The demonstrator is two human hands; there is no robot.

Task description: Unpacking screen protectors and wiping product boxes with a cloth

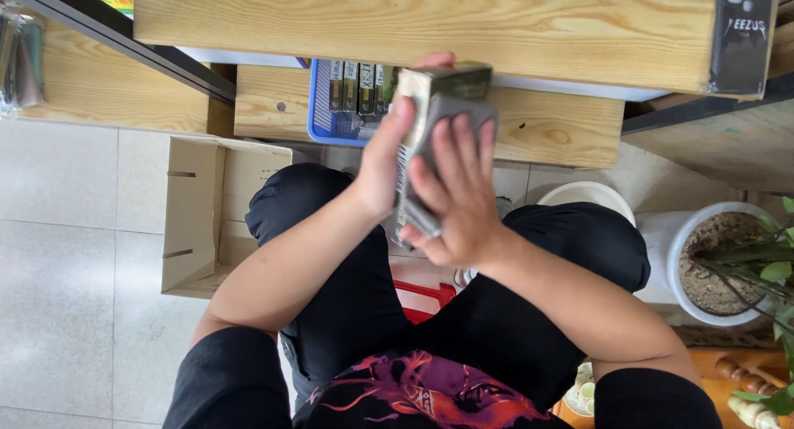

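Grey-and-olive cardboard box (442, 107), stiff and probably light, sits clamped between my palms. Left hand (382, 160) grips its near long edge; right hand (459, 193) lies flat across the face. Blue basket (318, 107) just beyond my fingertips. Corners look crushable; I hold by edges.

My right hand (459, 202) covers most of the box (438, 115) I hold, so its face is hidden. The blue basket (318, 107) is half under the wooden shelf (413, 20), and the potted plant (719, 264) runs off the right edge.
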